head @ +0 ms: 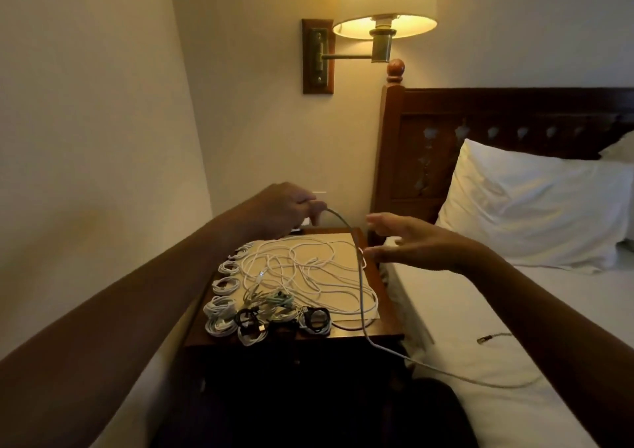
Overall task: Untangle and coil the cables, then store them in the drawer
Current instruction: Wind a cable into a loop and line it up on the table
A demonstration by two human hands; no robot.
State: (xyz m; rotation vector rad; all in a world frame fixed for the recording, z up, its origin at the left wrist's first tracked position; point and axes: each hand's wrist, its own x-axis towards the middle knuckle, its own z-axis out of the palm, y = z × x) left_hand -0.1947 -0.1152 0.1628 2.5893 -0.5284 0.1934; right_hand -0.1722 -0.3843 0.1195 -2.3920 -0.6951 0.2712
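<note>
Currently the left hand (288,207) hangs over the back left corner of the desk (389,326), its fingers curled and its thumb and forefinger pinching one end of a grey cable (361,296). From that pinch the grey cable arcs rightward, drops along the right edge of the desk, crosses the front right corner and trails out over the bed (480,293), where it runs under the right forearm. A small plug (483,339) lies on the sheet near that forearm; whether it belongs to the same cable cannot be told. The right hand (411,245) is held just off the right edge of the desk, palm turned toward the left, fingers straight and spread with the thumb apart from them, holding nothing; its lowest fingertip is just beside the grey cable, and whether they touch cannot be told. A pale mat (343,245) covers most of the desk top, and on it, from the middle toward the front, sprawls a tangle of loose white cables (308,272). Small white coiled cables (224,284) sit in a row along the left edge, and more coils, some of them black (314,317), line the front edge. Beyond the desk a lit wall lamp (386,1) hangs beside the dark wooden headboard (497,115), and a white pillow (535,207) leans against it
</note>
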